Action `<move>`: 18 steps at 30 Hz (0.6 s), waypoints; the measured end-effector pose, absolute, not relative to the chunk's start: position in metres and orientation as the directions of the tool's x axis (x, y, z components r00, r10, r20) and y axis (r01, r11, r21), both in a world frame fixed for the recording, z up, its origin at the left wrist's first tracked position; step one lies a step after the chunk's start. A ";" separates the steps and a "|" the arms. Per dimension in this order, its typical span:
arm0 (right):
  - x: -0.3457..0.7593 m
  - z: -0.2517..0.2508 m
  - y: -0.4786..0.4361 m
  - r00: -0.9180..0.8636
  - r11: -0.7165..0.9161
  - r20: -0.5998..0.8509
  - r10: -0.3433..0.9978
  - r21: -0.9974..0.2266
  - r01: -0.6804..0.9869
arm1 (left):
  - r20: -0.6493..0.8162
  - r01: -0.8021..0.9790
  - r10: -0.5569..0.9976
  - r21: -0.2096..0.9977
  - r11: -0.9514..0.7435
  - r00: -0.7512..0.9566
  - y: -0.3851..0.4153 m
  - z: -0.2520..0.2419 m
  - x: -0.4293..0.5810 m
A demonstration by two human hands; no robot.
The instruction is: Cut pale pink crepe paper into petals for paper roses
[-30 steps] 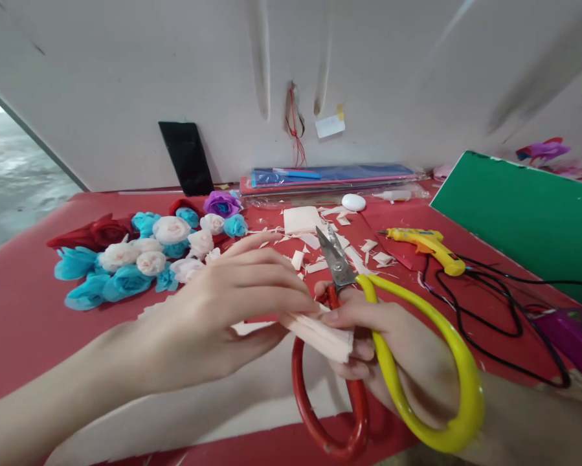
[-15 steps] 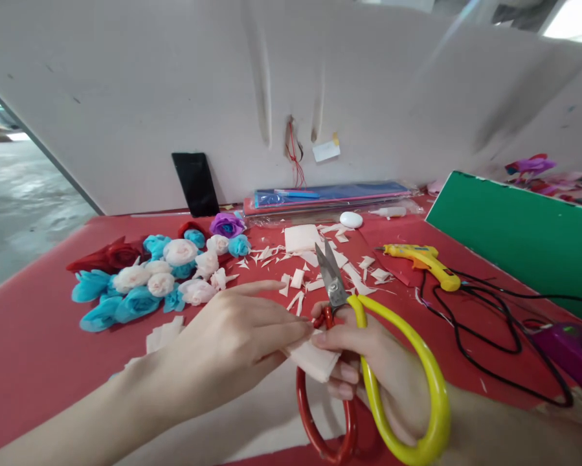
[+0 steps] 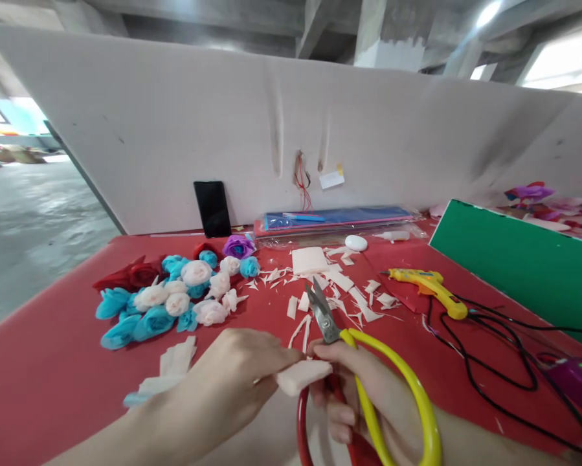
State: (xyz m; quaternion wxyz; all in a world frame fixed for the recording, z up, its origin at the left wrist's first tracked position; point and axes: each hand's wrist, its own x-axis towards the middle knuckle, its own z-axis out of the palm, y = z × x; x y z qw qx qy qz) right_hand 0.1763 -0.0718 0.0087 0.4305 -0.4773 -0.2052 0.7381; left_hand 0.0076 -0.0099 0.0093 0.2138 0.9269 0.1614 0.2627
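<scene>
Pinching the folded pale paper (image 3: 304, 377) in our left hand (image 3: 235, 370), toward the tabletop's (image 3: 43, 395) near edge, we now tilt its right end up, where a second ago it sloped down; our right hand (image 3: 380, 375) grips scissors (image 3: 326, 323) pointing farward.

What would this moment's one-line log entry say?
left hand: holds pale folded piece | right hand: holds scissors, blades parted | flowers: left | glue gun: right

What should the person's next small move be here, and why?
Probably turn the scissors in the right hand to bring the blades to the paper: the left hand holds it, but the slightly parted blades point away from it, toward the scraps.
</scene>
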 end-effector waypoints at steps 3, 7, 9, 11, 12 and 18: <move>0.181 0.009 -0.071 -0.156 -0.517 -0.503 0.850 -0.743 -0.424 | 0.185 0.255 0.619 0.794 -0.552 0.763 -0.014 0.005 -0.002; 0.193 -0.003 -0.067 -0.201 -0.465 -0.420 0.885 -0.808 -0.361 | -0.015 0.316 0.744 0.911 -0.265 0.668 -0.019 -0.003 -0.014; 0.199 -0.013 -0.063 -0.343 -0.444 -0.340 0.876 -0.846 -0.296 | -0.026 0.267 0.756 0.943 -0.199 0.655 -0.018 -0.007 -0.016; 0.207 -0.019 -0.059 -0.503 -0.441 -0.269 0.822 -0.859 -0.262 | -0.032 0.214 0.753 0.966 -0.146 0.657 -0.016 -0.010 -0.018; 0.211 -0.020 -0.057 -0.538 -0.430 -0.249 0.806 -0.869 -0.243 | -0.032 0.187 0.757 0.975 -0.120 0.653 -0.015 -0.011 -0.019; 0.254 0.008 -0.067 -0.480 -0.492 -0.460 0.747 -0.868 0.066 | -0.027 0.069 0.762 0.997 -0.023 0.647 -0.011 -0.022 -0.025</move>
